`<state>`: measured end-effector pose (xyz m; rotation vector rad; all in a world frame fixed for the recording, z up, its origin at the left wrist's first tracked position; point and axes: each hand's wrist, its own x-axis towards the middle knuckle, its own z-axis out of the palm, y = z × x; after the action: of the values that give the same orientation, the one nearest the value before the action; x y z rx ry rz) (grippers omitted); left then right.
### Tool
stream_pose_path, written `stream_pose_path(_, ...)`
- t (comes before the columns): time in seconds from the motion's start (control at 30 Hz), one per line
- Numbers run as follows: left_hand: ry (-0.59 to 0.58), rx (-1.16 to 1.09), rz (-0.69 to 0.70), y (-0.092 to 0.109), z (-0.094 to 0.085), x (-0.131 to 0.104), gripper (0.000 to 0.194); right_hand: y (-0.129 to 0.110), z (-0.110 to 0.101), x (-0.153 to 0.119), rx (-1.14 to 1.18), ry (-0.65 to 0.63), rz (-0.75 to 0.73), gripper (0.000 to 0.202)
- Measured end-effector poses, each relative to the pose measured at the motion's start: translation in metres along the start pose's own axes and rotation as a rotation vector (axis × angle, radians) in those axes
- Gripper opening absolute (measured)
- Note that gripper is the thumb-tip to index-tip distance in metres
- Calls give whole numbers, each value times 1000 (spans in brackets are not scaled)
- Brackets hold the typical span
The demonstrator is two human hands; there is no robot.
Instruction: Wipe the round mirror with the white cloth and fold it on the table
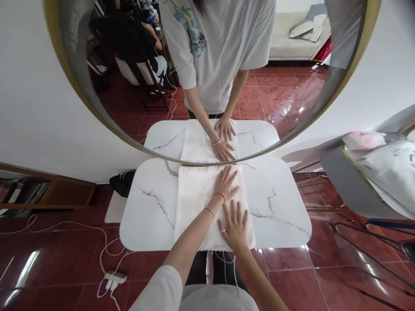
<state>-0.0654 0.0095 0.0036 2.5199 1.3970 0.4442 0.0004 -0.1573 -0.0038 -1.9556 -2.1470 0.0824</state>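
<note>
A white cloth (pixel 194 198) with a scalloped edge lies flat on a white marble-patterned table (pixel 145 216). My left hand (pixel 226 183), with two bracelets at its wrist, rests palm down near the cloth's far right part, its fingers spread. Closer to me, my right hand (pixel 235 229) lies palm down on the cloth's right side, fingers apart and a ring on one of them. Neither hand holds anything. The two hands are close together.
A round gold-rimmed mirror (pixel 139 149) stands behind the table, reflecting both arms, a seated person and a sofa. At right, a grey surface (pixel 356 181) carries plastic bags (pixel 392 168). A power strip (pixel 116 277) with cables lies on the floor, left; a wooden shelf (pixel 69 192) is beyond.
</note>
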Motion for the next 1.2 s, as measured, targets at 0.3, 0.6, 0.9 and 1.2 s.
stream_pose_path(0.3, 12, 37, -49, -80, -42, -52, 67, -81, 21, 7, 36, -17, -77, 68)
stream_pose_path(0.6, -50, 1, -34, -143, -73, -83, 69, -167, 45, 16, 27, 1, -30, 68)
stream_pose_path(0.9, 104, 57, -375, -206, -106, -149, 44, -148, 32, 60, 135, 214, -23, 59)
stream_pose_path(1.2, 107, 134, -433, -238, -112, -143, 55, -169, 70, 178, 71, 157, -83, 61)
